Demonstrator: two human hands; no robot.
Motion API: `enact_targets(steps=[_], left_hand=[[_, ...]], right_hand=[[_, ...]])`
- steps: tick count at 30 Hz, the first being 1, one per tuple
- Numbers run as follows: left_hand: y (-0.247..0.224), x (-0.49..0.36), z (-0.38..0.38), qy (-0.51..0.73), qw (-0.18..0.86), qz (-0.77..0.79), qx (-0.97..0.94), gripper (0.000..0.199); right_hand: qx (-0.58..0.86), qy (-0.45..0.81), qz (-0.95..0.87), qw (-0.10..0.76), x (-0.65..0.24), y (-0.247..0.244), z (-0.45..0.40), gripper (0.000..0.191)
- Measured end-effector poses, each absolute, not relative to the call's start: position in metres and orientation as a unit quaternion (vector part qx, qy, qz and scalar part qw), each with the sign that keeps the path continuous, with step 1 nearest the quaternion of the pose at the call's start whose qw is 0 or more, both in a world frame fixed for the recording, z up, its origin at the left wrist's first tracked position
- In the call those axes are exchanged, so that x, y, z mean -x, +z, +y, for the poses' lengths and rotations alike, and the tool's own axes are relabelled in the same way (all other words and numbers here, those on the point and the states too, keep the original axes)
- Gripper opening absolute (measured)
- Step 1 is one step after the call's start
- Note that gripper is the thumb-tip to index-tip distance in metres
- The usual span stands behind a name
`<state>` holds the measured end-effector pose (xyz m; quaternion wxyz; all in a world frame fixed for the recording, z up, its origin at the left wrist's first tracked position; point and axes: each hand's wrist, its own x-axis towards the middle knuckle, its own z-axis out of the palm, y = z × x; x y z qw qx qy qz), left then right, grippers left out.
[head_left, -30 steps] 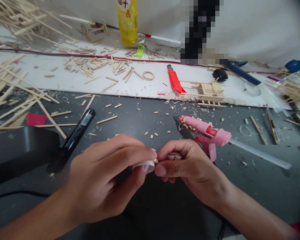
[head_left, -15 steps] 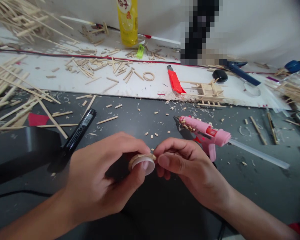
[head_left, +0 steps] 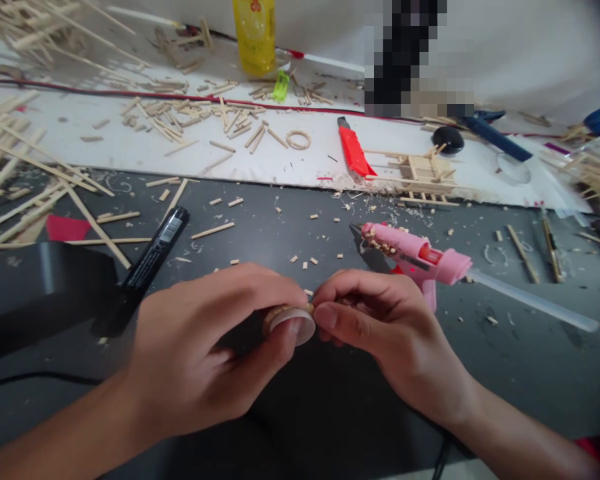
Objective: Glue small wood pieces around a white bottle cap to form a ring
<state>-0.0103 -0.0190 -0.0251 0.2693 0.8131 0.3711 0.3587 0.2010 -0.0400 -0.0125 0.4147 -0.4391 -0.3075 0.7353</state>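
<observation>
Since the earliest frame, your left fingers have drawn back a little, baring more of the small round piece (head_left: 306,331) – its pale, smooth inner part and its wood-coloured rim both show. Your left hand (head_left: 205,340) is partly closed, with the piece pinched between thumb and fingers, the thumb reaching into its pale side. Your right hand (head_left: 395,327) is curled nearly shut, thumb tip drawn in to the forefinger, right at the piece's right edge; whether something tiny sits in that pinch, you can't tell from here. The piece is up between your two hands, over the near part of the dark grey table (head_left: 275,233). Just beyond your right hand, the pink glue gun (head_left: 410,250) lies with a translucent glue stick (head_left: 535,300) out of its back end. A black marker (head_left: 153,267) lies beyond your left hand, by a dark case (head_left: 45,287). Farther off, on the white board (head_left: 170,157), are a red cutter (head_left: 354,152), a wooden ring (head_left: 299,139) and a little stick frame (head_left: 427,173) – short wood bits lie scattered about.
</observation>
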Motion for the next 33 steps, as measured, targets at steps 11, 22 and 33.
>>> enact_targets(steps=[11, 22, 33], left_hand=[[-0.0203, 0.0070, -0.0236, 0.350, 0.284, 0.384, -0.806, 0.022], [-0.0176, 0.0095, -0.0209, 0.332, 0.317, 0.381, -0.803, 0.015], [-0.0251, 0.0117, -0.0169, 0.352, 0.302, 0.398, -0.792, 0.014]], right_hand=[[0.469, 0.714, -0.355, 0.380, -0.2041, -0.0140, -0.0395, 0.008], [0.476, 0.694, -0.414, 0.348, -0.2110, -0.0108, -0.0377, 0.008], [0.464, 0.719, -0.380, 0.351, -0.2102, -0.0096, -0.0383, 0.008]])
